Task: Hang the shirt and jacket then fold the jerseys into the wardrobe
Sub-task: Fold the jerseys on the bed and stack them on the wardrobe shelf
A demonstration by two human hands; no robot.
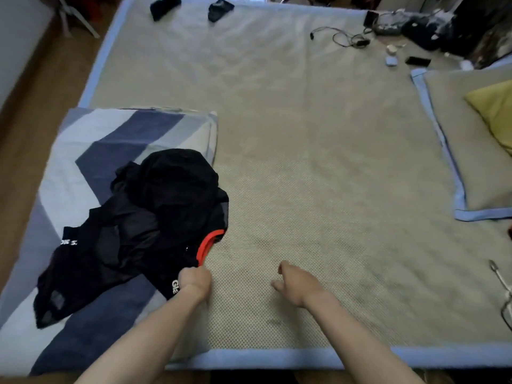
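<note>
A heap of black jerseys (155,214) lies crumpled on a folded blue-and-white striped quilt (91,151) at the bed's near left. One jersey has a red-orange collar (206,245) and white lettering near its edge. My left hand (195,279) grips that jersey's fabric just below the collar. To the right, my right hand (295,281) hovers over the bare beige mat (318,162), fingers loosely curled and holding nothing. No shirt, jacket or wardrobe is in view.
Two small dark garments (164,6) (220,9) lie at the far edge. Cables (343,37), a phone (417,61) and small items clutter the far right corner. A pillow (471,145) with a yellow cushion (496,109) sits right. A metal hanger (502,286) pokes in at right.
</note>
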